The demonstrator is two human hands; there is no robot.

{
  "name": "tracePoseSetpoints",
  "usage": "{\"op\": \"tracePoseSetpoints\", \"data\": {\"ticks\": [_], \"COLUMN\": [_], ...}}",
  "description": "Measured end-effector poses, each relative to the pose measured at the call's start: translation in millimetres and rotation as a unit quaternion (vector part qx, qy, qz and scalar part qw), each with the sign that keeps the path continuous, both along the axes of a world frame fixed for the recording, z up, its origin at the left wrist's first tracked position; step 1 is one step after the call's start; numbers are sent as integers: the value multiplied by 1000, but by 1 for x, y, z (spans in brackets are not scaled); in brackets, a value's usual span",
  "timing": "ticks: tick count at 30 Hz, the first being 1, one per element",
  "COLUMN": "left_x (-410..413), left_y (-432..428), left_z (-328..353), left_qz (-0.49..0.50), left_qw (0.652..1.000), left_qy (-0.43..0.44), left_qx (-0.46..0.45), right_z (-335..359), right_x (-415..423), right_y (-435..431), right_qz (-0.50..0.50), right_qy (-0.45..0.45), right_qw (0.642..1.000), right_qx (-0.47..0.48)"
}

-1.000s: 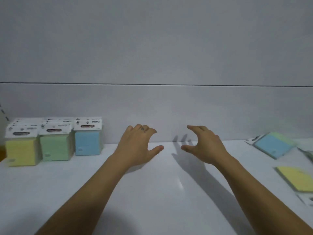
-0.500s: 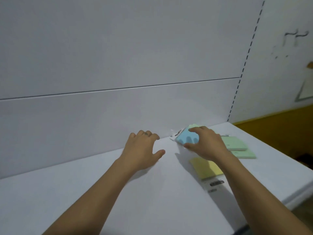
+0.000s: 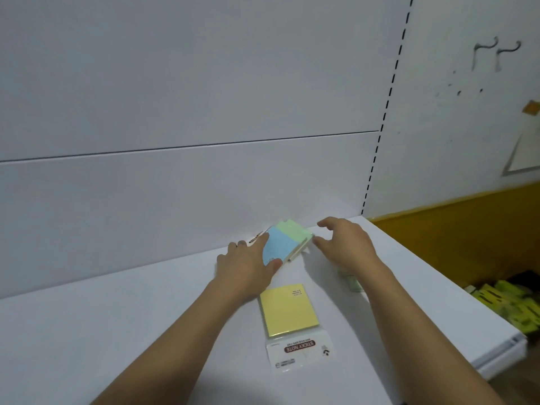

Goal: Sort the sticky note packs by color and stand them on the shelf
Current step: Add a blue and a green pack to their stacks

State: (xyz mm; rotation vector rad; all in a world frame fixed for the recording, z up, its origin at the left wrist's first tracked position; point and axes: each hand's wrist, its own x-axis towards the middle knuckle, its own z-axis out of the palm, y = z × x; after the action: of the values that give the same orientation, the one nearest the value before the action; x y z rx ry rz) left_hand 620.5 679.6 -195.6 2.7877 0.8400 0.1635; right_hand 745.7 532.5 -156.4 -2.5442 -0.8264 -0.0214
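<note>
A blue sticky note pack (image 3: 279,244) is tilted up near the shelf's back panel, with a green pack (image 3: 293,229) right behind it. My left hand (image 3: 248,267) grips the blue pack, thumb on its lower edge and fingers at its upper left edge. Just right of the two packs, my right hand (image 3: 346,248) hovers with loosely curled fingers and holds nothing; its thumb is close to the green pack's corner. A yellow pack (image 3: 287,309) lies flat in front, header card toward me. Another green pack (image 3: 350,283) is mostly hidden under my right forearm.
The white shelf (image 3: 146,331) ends at its right edge (image 3: 467,325) near the packs. A slotted upright (image 3: 382,127) runs up the back panel. Below, to the right, a bin holds yellow-green items (image 3: 511,305).
The view swung right, away from the sorted packs. My right hand came off the blue pack and moved right; my left hand reached over and took hold of it.
</note>
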Motion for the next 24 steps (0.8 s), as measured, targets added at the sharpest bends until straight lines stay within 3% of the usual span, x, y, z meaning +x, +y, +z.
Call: {"op": "tracePoseSetpoints", "data": {"ticks": [7, 15, 20, 24], "left_x": [8, -21, -22, -24], "left_y": [-6, 14, 9, 6], "left_z": [-4, -14, -14, -12], "left_qz": [39, 41, 69, 104], "left_qw": [999, 986, 957, 903], "left_qy": [6, -106, -212, -300], "left_qx": [3, -122, -186, -288], "right_z": [-2, -20, -20, -15], "right_x": [19, 16, 14, 11], "right_y": [34, 34, 25, 19], "right_qz": [19, 48, 54, 71], "right_qy": [23, -14, 68, 79], "right_qw": [1000, 998, 995, 989], "right_qx": [5, -42, 48, 104]}}
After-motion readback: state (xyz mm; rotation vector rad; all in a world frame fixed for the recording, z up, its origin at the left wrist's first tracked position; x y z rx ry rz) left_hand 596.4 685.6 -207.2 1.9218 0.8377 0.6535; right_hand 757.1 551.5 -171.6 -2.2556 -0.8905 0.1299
